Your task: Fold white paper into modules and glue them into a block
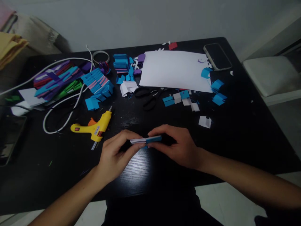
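I find the folded paper piece (153, 139), white at one end and blue at the other, held above the near part of the dark surface (237, 138). The left hand (115, 150) is closed to a pinch on the white end; the right hand (180, 143) likewise grips the blue end. I judge it light, springy along its layers and easily creased; hold is best taken flat across both ends, lightly.
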